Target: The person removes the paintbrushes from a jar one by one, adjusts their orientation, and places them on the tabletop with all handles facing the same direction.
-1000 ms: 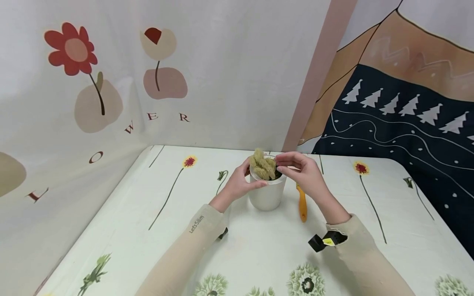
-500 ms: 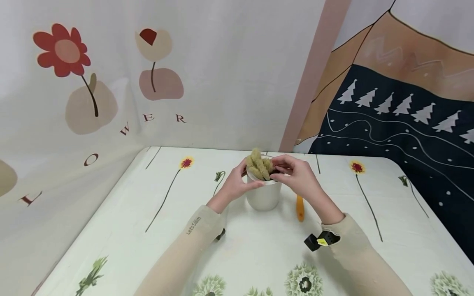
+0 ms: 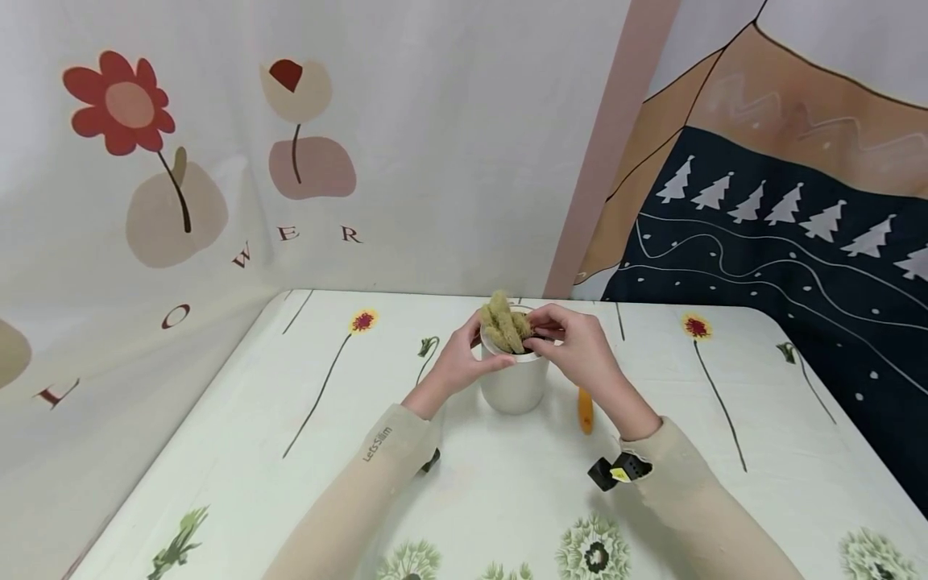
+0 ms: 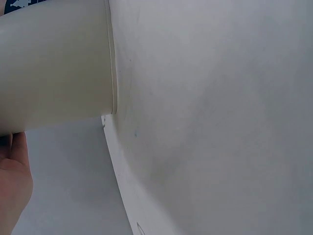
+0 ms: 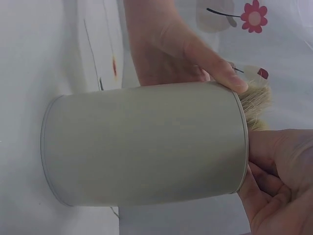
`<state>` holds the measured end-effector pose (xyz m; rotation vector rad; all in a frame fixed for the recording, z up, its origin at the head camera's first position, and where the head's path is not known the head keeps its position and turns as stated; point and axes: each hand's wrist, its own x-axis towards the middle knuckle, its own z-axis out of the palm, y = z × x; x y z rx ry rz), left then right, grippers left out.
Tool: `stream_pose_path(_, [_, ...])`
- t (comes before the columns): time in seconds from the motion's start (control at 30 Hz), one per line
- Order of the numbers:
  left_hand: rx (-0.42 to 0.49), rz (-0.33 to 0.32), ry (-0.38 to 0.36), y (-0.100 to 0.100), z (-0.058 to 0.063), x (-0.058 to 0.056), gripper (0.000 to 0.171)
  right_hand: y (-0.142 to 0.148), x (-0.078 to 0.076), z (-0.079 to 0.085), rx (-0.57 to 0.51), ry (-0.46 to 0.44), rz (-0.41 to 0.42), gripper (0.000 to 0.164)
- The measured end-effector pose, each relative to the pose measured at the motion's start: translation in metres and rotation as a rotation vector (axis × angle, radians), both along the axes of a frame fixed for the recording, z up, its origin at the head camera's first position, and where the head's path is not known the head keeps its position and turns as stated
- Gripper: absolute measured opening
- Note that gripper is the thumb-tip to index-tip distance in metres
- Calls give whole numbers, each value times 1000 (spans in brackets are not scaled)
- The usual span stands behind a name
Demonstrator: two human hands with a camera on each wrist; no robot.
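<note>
A white cylindrical pot [image 3: 513, 388] stands on the table with a fuzzy yellow-green cactus [image 3: 499, 324] in it. The cactus has several finger-like lobes, and a little dark soil [image 3: 524, 351] shows beside it. My left hand [image 3: 458, 361] holds the upper left of the pot, its thumb lying along the rim. At the right side of the rim, my right hand [image 3: 578, 345] reaches inside with bent fingers, close against the cactus. In the right wrist view, the pot wall [image 5: 146, 147] hides those fingertips; I cannot tell whether they pinch anything.
An orange handle [image 3: 585, 412] lies just right of the pot, partly hidden behind the right forearm. A flower-patterned white cloth [image 3: 239, 451] covers the table. A printed curtain [image 3: 435, 161] hangs along the back. Small black cameras [image 3: 603, 474] sit under both wrists.
My right fingers have moved in deeper beside the cactus, and the thumb has come lower. The cactus leans slightly differently. My left hand keeps its hold; the whole view has shifted slightly.
</note>
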<state>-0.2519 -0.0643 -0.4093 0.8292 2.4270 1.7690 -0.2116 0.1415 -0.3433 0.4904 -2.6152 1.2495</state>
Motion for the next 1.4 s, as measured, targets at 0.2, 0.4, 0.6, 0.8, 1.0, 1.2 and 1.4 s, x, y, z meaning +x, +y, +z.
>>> stream_pose_path(0.2, [-2, 5, -5, 0, -1, -1, 117, -3, 0, 0, 34, 19, -17, 24])
stream_pose_path(0.4, [-12, 20, 18, 1, 1, 1, 119, -5, 0, 0, 63, 47, -37, 20])
stream_pose_path(0.6, [-12, 22, 25, 0, 1, 2, 119, -6, 0, -2, 59, 73, -37, 18])
stream_pose_path(0.8, [-14, 19, 16, 0, 1, 1, 119, -4, 1, -4, 28, 110, -33, 17])
stream_pose_path(1.0, [-10, 13, 13, 1, 2, 3, 120, -1, 1, -10, -31, 209, -10, 16])
stream_pose_path(1.2, [2, 12, 22, 2, 0, 2, 120, 0, 3, -3, -87, 243, -20, 16])
stream_pose_path(1.4, [-7, 16, 24, 2, 0, 1, 122, 4, 1, 4, -144, 233, -44, 17])
